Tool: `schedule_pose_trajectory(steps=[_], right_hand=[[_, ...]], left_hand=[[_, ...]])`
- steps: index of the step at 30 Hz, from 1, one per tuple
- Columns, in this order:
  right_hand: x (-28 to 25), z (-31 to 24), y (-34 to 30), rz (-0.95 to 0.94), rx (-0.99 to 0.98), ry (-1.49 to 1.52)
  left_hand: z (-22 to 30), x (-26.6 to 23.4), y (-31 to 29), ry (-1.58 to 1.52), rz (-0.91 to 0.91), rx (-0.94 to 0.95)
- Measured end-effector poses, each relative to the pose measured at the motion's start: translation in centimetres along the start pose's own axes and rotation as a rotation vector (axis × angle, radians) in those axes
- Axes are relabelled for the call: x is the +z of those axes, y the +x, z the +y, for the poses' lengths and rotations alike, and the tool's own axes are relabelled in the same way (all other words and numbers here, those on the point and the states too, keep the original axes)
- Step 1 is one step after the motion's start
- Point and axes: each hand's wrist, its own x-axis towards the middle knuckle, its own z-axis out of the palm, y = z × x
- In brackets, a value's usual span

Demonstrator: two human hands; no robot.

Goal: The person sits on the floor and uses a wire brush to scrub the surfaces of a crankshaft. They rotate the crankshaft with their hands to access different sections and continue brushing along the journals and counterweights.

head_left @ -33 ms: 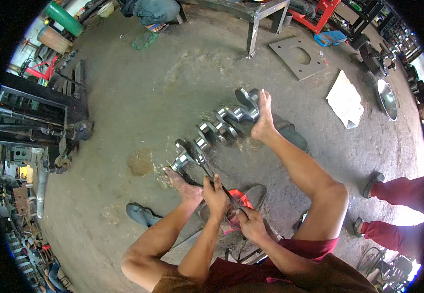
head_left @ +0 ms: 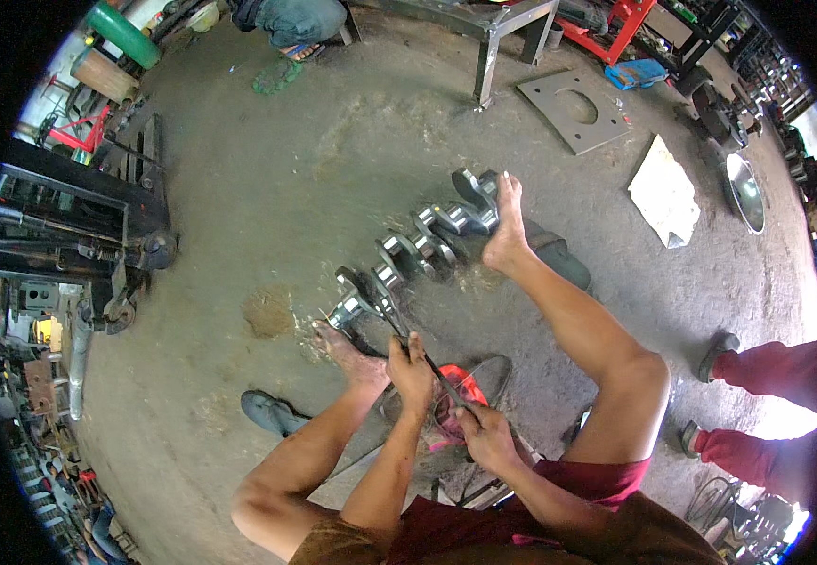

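Note:
A crankshaft [head_left: 416,250] with shiny journals lies slantwise on the floor. My bare feet brace it, the left foot [head_left: 352,356] by its near end and the right foot [head_left: 510,221] by its far end. My left hand [head_left: 412,379] closes round a long, thin dark bar [head_left: 438,373], partway along it. Lower down, my right hand [head_left: 489,439] grips the same bar near its rear end. The bar's front end reaches the near end of the crankshaft; exactly how it meets the metal I cannot tell.
Below the bar lies a red-orange item [head_left: 463,386]. Loose sandals [head_left: 275,412] are near my feet. Black machinery [head_left: 79,221] stands left, a metal bench [head_left: 485,56] and holed plate [head_left: 573,111] ahead. A white sheet [head_left: 664,193], a metal bowl [head_left: 745,193] and another person's legs [head_left: 771,377] are right.

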Motion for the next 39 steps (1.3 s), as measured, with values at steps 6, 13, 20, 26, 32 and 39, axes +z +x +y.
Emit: schedule_pose_trajectory(steps=[6, 13, 20, 26, 32, 39], right_hand=[[-5.6, -2.0, -5.3, -0.199, 0.292, -0.098], [3.3, 1.4, 3.4, -0.145, 0.039, -0.162], [9.3, 5.3, 12.9, -0.027, -0.102, -0.302], [4.9, 3.4, 8.6, -0.191, 0.039, -0.151], [1.2, 0.8, 3.8, -0.055, 0.048, -0.033], [-4.9, -2.0, -3.6, -0.162, 0.16, -0.203]], left_hand=[[-3.7, 1.1, 9.4, -0.961, -0.032, -0.596], [9.9, -7.0, 8.6, -0.356, -0.221, -0.012], [12.3, -7.8, -7.1, -0.227, -0.147, -0.05], [9.4, -4.1, -5.1, 0.088, -0.103, 0.08], [4.4, -1.2, -1.7, 0.12, -0.11, -0.028], [-1.8, 2.2, 4.8, 0.081, 0.086, 0.075]])
